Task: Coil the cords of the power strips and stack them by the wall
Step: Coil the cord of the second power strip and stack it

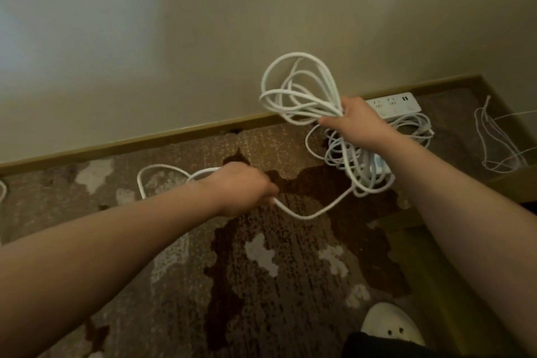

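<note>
My fingers hidden behind both hands. Right hand (356,122) grips bundled cord loops (299,90) above power strip (395,106) at wall (203,38). Left hand (242,187) pinches loose cord (308,213) over carpet (290,270).

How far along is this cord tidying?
Done: one power strip lies by the wall on a coiled cord. In hand: the right hand holds a bundle of loops while the left hand grips the loose cord. Left: the rest of that cord on the carpet, then stacking.
</note>
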Demonstrator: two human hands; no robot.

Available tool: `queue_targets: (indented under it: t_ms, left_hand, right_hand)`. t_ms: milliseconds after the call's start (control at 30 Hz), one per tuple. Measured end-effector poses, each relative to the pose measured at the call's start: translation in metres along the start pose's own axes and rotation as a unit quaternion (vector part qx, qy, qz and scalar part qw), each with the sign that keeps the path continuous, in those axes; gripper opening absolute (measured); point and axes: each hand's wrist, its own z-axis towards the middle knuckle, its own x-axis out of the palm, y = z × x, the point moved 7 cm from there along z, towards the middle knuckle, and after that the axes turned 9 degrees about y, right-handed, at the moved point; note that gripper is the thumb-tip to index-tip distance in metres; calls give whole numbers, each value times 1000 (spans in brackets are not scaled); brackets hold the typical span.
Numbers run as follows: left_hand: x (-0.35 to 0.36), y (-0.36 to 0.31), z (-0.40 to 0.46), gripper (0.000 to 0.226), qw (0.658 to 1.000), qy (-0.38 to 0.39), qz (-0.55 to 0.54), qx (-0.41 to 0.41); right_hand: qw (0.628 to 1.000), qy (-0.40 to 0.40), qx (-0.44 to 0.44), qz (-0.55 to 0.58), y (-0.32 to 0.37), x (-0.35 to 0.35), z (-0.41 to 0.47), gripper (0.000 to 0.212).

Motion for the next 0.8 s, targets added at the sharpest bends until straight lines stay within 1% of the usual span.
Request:
queue_targets:
  t_ms: [100,200,267,300,367,433,500,533,600,667,733,800]
  left_hand:
    - [-41,-1,21,21,995,-92,-21,-34]
    - [-64,1,29,23,981,-174,-46,-68]
    - [-74,-1,27,20,963,-249,-73,-65]
    - [-77,-3,26,18,956,-274,-94,-57]
    - [-79,-4,31,21,953,-269,-128,-53]
    - [-76,-3,38,24,951,-252,-162,-71]
    - [-76,1,40,18,936,-262,-217,-94]
    - [-76,3,41,13,925,-270,-246,-103]
    - [-74,8,42,11,909,-281,-281,-124]
    - [-72,15,42,12,900,-290,-289,-153]
    - [-72,24,40,21,899,-297,-266,-183]
    - [-72,32,35,30,907,-292,-231,-198]
  right_hand:
    - [998,65,-5,14,9,25,2,7]
    - [991,107,-2,80,9,40,1,8]
    - [987,120,6,110,7,42,-2,10]
    - [983,126,11,130,6,43,-3,9]
    - [976,135,12,173,5,43,-5,11]
    - [971,139,13,195,5,44,-6,13]
    - [963,155,14,221,6,49,-7,13]
    - [954,167,15,247,5,51,-8,11]
    - [934,187,26,302,3,55,-11,10]
    - [920,199,36,336,1,56,-13,17]
    - [913,202,30,353,1,57,-13,20]
    - [922,186,26,339,0,55,-13,22]
